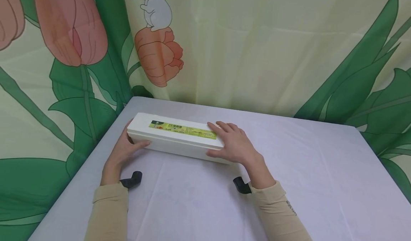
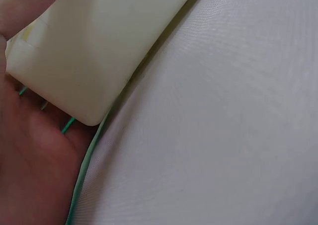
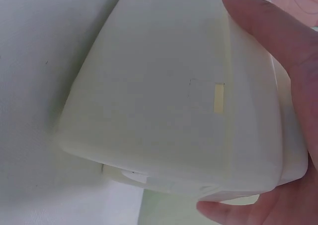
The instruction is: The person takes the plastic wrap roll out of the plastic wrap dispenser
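A long white cling film box (image 1: 179,149) with a yellow-green label (image 1: 184,129) on top lies at a slant on the table. Its left end is gripped by my left hand (image 1: 122,150), thumb along the front side and fingers behind the end. My right hand (image 1: 237,144) holds the other end, thumb on the front and fingers over the top. The left wrist view shows the box's corner (image 2: 94,61) against the palm. In the right wrist view, the thumb and one fingertip touch the box (image 3: 149,96) on different sides; the other fingers are mostly hidden.
A white cloth (image 1: 305,184) covers the table. Behind it hangs a curtain (image 1: 240,55) printed with tulips, leaves and a white rabbit. Black wrist mounts (image 1: 131,180) stick out from both sleeves.
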`<state>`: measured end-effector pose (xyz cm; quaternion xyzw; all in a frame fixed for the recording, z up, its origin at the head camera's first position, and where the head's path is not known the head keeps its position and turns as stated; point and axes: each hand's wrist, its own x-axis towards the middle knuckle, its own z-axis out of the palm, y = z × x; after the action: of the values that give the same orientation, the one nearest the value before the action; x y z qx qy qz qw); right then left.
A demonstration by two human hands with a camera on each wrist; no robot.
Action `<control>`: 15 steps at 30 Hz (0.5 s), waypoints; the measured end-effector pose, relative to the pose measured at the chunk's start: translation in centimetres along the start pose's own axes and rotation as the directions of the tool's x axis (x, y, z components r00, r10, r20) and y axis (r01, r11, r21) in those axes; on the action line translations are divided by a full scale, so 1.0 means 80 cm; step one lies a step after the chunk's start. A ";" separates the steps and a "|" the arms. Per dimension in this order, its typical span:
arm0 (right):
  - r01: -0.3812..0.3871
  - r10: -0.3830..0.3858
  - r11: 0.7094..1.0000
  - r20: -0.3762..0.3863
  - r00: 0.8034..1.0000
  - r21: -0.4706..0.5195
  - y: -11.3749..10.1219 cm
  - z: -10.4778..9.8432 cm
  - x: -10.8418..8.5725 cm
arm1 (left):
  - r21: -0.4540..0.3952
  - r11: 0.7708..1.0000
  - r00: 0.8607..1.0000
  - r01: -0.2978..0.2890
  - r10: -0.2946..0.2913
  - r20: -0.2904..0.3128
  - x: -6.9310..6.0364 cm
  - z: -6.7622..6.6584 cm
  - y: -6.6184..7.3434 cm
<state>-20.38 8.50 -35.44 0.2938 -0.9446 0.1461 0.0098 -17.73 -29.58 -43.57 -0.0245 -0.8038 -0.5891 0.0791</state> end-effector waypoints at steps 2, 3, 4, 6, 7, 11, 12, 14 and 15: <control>0.001 -0.001 1.000 0.003 1.000 0.001 0.000 0.000 0.001 | 0.012 1.000 1.000 0.019 -0.019 0.003 -0.001 0.000 0.001; 0.002 -0.002 1.000 0.004 1.000 0.000 0.001 -0.001 0.001 | 0.022 0.999 0.999 0.033 -0.033 0.004 -0.001 0.000 0.001; 0.004 -0.004 1.000 0.002 1.000 -0.002 0.001 0.000 0.001 | 0.032 0.998 0.999 0.046 -0.047 0.004 -0.002 0.000 0.002; 0.008 -0.008 1.000 -0.002 1.000 -0.003 0.001 0.000 0.002 | 0.048 0.996 0.997 0.074 -0.074 0.004 -0.003 -0.001 0.003; 0.010 -0.010 1.000 -0.003 1.000 -0.003 0.002 0.000 0.002 | 0.058 0.994 0.996 0.087 -0.088 0.004 -0.004 -0.001 0.003; 0.012 -0.012 1.000 -0.011 1.000 0.002 0.002 0.001 0.002 | 0.070 0.993 0.995 0.100 -0.100 0.007 -0.004 -0.001 0.002; 0.012 -0.011 1.000 -0.013 1.000 0.004 0.002 0.002 0.002 | 0.071 0.993 0.995 0.097 -0.098 0.008 -0.004 -0.001 0.001; 0.011 -0.011 1.000 -0.017 1.000 0.011 0.003 0.003 0.002 | 0.071 0.993 0.996 0.090 -0.091 0.011 -0.004 -0.001 -0.001; 0.011 -0.010 1.000 -0.020 1.000 0.015 0.003 0.003 0.002 | 0.075 0.993 0.996 0.086 -0.087 0.011 -0.004 -0.001 -0.001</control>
<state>-20.66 8.54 -35.72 0.2974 -0.9418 0.1560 0.0176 -17.45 -29.68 -43.69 0.0090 -0.8261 -0.5614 0.0484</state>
